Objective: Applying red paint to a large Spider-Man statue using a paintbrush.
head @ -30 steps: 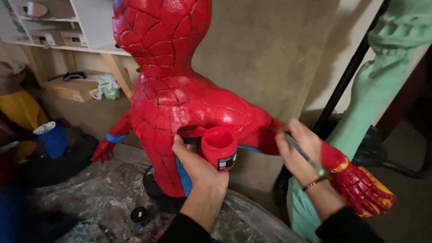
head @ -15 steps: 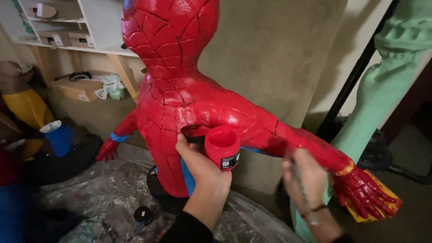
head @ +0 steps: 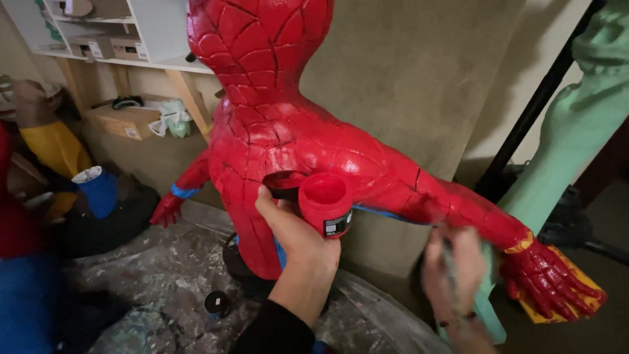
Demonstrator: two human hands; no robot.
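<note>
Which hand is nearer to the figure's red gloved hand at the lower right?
The right hand, holding a thin brush, is beside the figure's forearm, just left of the red gloved hand. The left hand is farther away at the torso, holding a red paint jar.

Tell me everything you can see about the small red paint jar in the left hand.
The small red plastic paint jar is a short round pot, open, its inside coated with wet-looking red paint. A dark label with a white patch wraps its lower side. It is tilted, its mouth turned up toward the camera. The left hand grips it from below and behind, and also holds what looks like its dark round lid just beside it. The jar sits right in front of the glossy red figure's back.
</note>
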